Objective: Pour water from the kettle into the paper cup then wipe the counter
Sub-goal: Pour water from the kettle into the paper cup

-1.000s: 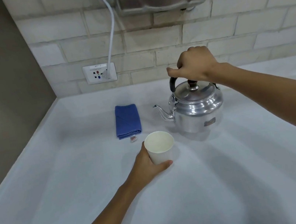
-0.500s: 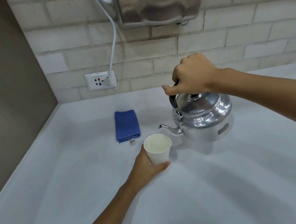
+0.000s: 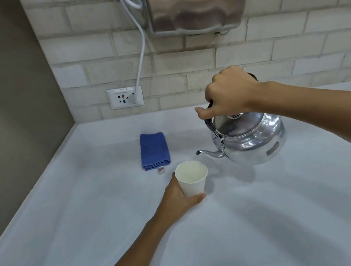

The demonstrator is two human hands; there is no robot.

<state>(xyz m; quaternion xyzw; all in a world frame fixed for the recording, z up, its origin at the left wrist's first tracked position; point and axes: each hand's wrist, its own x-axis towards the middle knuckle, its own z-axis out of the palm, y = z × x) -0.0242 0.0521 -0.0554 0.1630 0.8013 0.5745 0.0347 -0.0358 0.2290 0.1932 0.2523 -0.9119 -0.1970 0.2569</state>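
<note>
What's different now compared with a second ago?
The right hand has lifted the kettle off the counter and tipped its spout toward the paper cup; no water shows yet. The left hand still holds the cup, and the blue cloth hasn't moved.

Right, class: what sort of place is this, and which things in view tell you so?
Probably a washroom or small pantry corner. A steel hand dryer hangs on the brick wall above a white counter, with a socket beside it; the kettle and paper cup hint at a pantry.
</note>
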